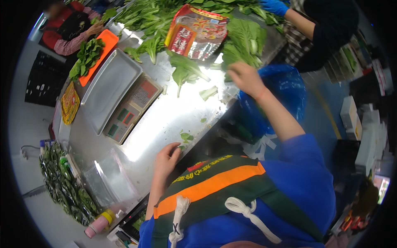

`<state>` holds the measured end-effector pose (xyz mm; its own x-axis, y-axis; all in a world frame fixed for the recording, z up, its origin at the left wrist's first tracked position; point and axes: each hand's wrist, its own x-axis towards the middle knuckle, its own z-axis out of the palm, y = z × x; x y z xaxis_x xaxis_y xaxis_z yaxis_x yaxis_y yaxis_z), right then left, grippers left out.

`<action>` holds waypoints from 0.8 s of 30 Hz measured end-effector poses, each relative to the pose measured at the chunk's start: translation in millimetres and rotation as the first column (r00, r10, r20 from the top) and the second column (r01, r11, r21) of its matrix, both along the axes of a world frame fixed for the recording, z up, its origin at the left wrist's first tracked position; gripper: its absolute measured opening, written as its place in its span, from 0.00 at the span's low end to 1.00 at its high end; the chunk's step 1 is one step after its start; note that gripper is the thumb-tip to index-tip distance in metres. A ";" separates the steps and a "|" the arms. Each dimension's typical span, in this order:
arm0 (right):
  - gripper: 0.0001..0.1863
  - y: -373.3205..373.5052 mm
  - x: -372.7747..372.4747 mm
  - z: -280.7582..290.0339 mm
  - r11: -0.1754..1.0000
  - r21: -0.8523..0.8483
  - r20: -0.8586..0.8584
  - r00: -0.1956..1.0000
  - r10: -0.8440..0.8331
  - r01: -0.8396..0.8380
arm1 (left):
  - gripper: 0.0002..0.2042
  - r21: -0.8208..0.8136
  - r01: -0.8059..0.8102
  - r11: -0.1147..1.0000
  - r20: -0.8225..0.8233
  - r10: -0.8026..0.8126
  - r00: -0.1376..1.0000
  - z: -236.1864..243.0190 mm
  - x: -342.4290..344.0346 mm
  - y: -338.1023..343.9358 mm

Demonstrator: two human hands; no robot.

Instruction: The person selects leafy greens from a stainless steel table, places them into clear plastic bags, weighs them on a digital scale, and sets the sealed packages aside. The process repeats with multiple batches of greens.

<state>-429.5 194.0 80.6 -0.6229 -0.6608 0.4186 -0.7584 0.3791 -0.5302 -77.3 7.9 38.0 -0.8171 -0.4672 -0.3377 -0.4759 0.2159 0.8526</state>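
Observation:
My left hand [166, 160] rests at the near edge of the metal table [151, 124], fingers loosely bent and apart, holding nothing visible. Small green leaf scraps [186, 137] lie just beyond its fingertips. My right hand [248, 80] is over the table's right edge, beside a heap of long leafy greens [245, 41]. Its fingers are bent and somewhat blurred, so their grip cannot be made out. A single loose leaf [185, 70] and a pale cut stem piece [208, 93] lie left of it. Below my right hand hangs a blue plastic bag [285, 89].
A scale [132, 109] with a metal pan [111, 89] stands on the left, near an orange tray [103, 51] of greens. A red printed bag [196, 33] lies among the leaves. Co-workers stand far left and far right, one wearing a blue glove [274, 6].

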 end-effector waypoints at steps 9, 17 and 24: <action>0.30 -282.6 -81.8 -73.9 0.951 0.046 -0.032 0.952 -0.305 0.306 | 0.15 -0.160 0.331 0.930 0.038 -0.329 0.944 19.6 -67.6 23.0; 0.26 -197.9 69.5 -46.3 0.673 -0.416 -0.261 0.789 0.556 -0.611 | 0.17 -0.111 -0.040 0.993 -0.349 -0.001 0.937 127.1 -15.3 -36.0; 0.25 -69.3 69.8 -46.2 0.706 -0.186 0.458 0.575 0.678 -0.684 | 0.32 -0.527 0.377 0.761 0.410 -0.161 0.898 -12.3 -12.3 -72.1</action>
<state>-359.7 124.7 34.4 -0.0947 -0.9749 0.2013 -0.4568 -0.1372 -0.8789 -89.6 -64.1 25.7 -0.8334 -0.4360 -0.3397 -0.5392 0.7766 0.3258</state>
